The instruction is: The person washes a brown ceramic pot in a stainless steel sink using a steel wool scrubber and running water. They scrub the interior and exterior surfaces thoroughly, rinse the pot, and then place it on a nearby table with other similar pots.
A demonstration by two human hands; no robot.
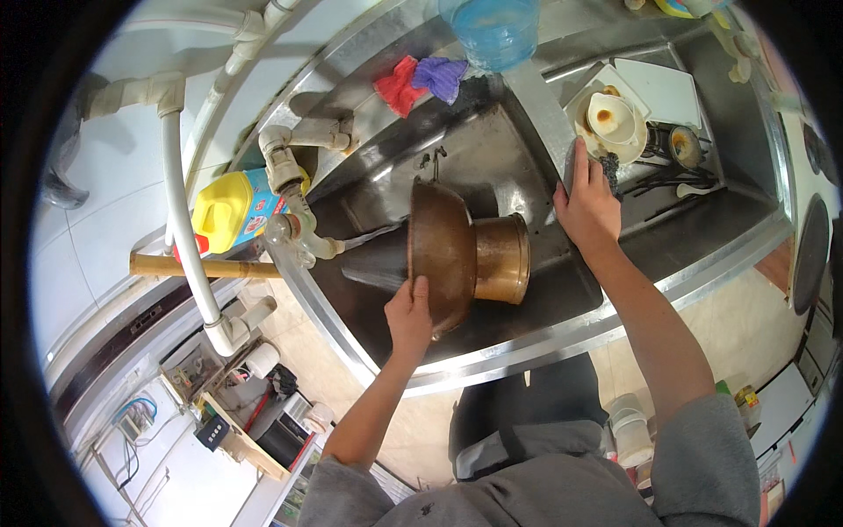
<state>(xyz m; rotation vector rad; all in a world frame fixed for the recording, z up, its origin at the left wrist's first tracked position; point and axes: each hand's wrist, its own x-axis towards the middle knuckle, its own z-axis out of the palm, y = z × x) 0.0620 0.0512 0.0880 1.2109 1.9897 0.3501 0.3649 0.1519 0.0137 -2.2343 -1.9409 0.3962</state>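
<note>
My left hand (409, 319) grips the rim of a brown metal pot (442, 257) with a narrower cylindrical base. The pot lies tilted on its side over the left sink basin (369, 296), its opening facing left. Water runs from the tap (326, 248) towards that opening. My right hand (589, 204) is at the divider between the basins, its fingers on a dark flat object (570, 165) whose kind I cannot tell. A dark scouring pad (610, 172) shows just beyond these fingers.
Stacked white dishes (612, 118), a white tray (662, 89), a small bowl (685, 146) and dark utensils lie in the right basin. Red (400, 85) and purple (441, 78) cloths and a blue tub (497, 36) are at the far ledge. A yellow-capped jug (227, 204) stands left, near white pipes (184, 197).
</note>
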